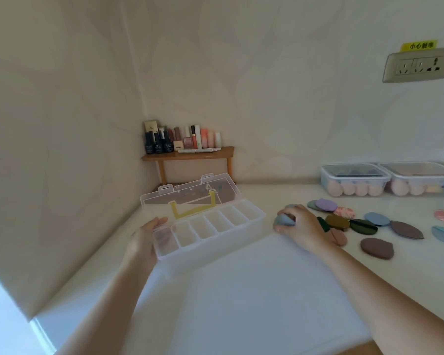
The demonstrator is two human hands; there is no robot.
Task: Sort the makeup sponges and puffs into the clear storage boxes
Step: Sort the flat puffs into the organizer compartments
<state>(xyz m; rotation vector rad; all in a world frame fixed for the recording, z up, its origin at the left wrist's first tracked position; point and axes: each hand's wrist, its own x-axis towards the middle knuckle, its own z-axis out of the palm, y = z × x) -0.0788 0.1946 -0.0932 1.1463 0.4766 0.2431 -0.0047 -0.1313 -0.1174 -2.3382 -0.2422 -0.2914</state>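
A clear storage box [241,233] with several compartments sits open on the white table, its lid [190,192] with a yellow handle tipped back. My left hand [149,234] holds the box's left end, fingers straight along its wall. My right hand [301,225] curls over a grey-blue puff [282,221] on the table, right of the box. Several flat puffs lie further right: purple [326,204], mustard [337,221], dark green [363,226], blue [376,218] and brown [376,248].
Two lidded clear boxes [354,181] [420,180] holding round pink sponges stand at the back right. A small wooden shelf [190,155] with bottles fills the back corner. A wall socket [418,65] is on the right wall. Walls close in at left and behind.
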